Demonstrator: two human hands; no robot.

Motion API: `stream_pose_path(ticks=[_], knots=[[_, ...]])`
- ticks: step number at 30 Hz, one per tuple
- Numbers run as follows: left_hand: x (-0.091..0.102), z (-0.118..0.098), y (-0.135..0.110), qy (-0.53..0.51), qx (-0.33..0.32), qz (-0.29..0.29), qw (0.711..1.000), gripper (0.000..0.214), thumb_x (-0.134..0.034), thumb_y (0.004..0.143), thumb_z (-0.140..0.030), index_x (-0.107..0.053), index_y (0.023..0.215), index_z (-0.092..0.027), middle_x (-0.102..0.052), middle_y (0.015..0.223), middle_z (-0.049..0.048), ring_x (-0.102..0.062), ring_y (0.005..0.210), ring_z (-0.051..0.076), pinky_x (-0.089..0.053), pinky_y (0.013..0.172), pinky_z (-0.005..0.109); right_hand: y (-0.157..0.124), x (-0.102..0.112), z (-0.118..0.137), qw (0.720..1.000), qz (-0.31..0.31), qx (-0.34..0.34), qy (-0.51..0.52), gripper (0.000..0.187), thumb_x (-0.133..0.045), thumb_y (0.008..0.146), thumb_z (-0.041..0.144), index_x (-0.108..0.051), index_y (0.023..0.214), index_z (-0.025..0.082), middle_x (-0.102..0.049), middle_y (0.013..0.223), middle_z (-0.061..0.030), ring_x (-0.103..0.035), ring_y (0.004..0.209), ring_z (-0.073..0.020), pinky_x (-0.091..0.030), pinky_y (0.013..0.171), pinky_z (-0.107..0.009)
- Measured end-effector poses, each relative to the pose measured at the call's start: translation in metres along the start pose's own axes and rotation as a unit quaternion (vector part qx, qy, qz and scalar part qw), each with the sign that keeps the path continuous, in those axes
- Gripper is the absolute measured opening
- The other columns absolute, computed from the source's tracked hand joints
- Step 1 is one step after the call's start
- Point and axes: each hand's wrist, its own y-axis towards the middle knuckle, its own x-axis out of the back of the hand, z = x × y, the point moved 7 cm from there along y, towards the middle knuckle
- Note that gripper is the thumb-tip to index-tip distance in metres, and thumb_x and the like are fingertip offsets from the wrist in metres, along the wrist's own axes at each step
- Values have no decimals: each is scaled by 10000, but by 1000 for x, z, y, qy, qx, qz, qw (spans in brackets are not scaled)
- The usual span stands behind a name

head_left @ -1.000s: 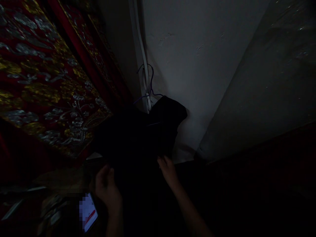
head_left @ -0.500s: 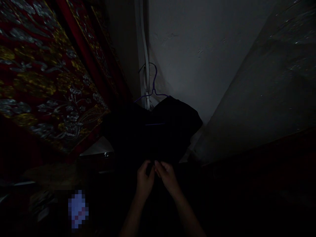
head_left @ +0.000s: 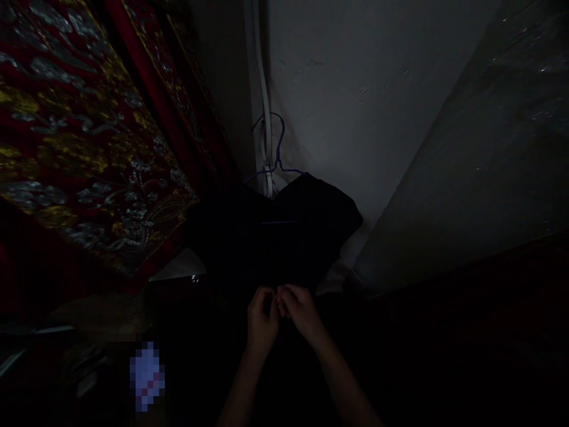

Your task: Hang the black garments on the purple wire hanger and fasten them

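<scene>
A very dark, short-sleeved garment (head_left: 311,231) hangs on a thin purple hanger (head_left: 279,148) whose hook loops round a white cable. At the garment's front, low down, my left hand (head_left: 262,317) is closed, thumb and forefinger curled into a ring. My right hand (head_left: 300,308) meets it from the right, its fingers pinched together. The fingertips of both hands nearly touch, closed on the front of the garment. Any button or other small part between them is lost in the dark.
White cable (head_left: 262,77) runs down the corner of the grey wall (head_left: 355,101). To the left, red cloth (head_left: 93,142) carries gold and silver sequin embroidery. Shiny plastic sheeting (head_left: 484,148) covers the right side. A blurred-out pale patch (head_left: 147,376) lies lower left.
Both hands stay at the garment's front, with the right fingers shifted slightly and curled more tightly. The whole view has moved a little.
</scene>
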Motion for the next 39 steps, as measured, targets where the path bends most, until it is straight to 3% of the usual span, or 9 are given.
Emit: stream_pose_path(ticks=[8,12,17,23,26,30,33,36,39], knots=[[-14,15,15,24,-12,8,1000,130,-533,930,-258,-606,845,-191,-654,805,38,-646,777,198,-472,724,284,49,7,154,986,-66,150,33,336,-615,787,477,-593,636,178,-537,443,26,-451,387,-81,-291,395,-191],[-21,18,28,17,-13,25,999,118,-543,920,-236,-608,834,-188,-651,786,35,-640,747,191,-469,698,281,43,-7,192,976,-62,205,42,331,-596,827,452,-595,644,176,-548,456,25,-459,385,-75,-304,391,-184],[-4,-20,55,-8,-21,41,999,75,-630,903,-253,-663,874,-193,-707,858,26,-678,824,182,-501,773,283,34,2,181,977,-55,200,45,348,-603,837,483,-579,664,183,-525,469,43,-441,393,-69,-314,395,-179],[55,-150,112,-20,-234,-62,970,295,-620,957,-233,-635,1251,-222,-710,994,24,-660,881,148,-510,839,284,28,10,192,972,-35,232,-19,354,-571,891,468,-581,676,187,-514,468,45,-456,412,-80,-340,429,-195],[54,-188,130,41,-305,-34,951,134,-597,969,-201,-692,1064,-196,-704,947,31,-656,874,153,-509,817,281,23,11,204,962,-31,266,-61,346,-549,927,444,-592,700,186,-521,490,43,-472,438,-87,-353,461,-207],[47,-201,132,104,-333,-58,935,117,-559,971,-149,-664,923,-169,-674,882,43,-643,825,156,-499,755,272,32,15,196,946,-36,298,-126,341,-520,951,420,-582,705,192,-494,497,47,-468,458,-99,-343,482,-224],[60,-206,132,120,-329,-110,930,121,-549,975,-178,-652,912,-178,-667,879,39,-636,845,162,-494,773,278,51,17,165,948,-39,273,-155,359,-508,940,420,-571,666,196,-490,507,38,-464,477,-110,-333,492,-236],[109,-197,140,74,-272,-231,931,132,-569,968,-265,-660,915,-184,-677,884,26,-629,877,167,-493,818,288,61,17,121,967,-30,197,-161,382,-532,907,445,-560,616,200,-472,474,37,-442,460,-115,-310,478,-242],[165,-148,147,-77,-135,-309,938,148,-674,884,-339,-669,874,-191,-653,808,-13,-605,787,142,-495,782,267,46,8,85,982,18,149,-111,390,-532,908,480,-575,643,197,-464,464,50,-428,443,-107,-314,481,-235]])
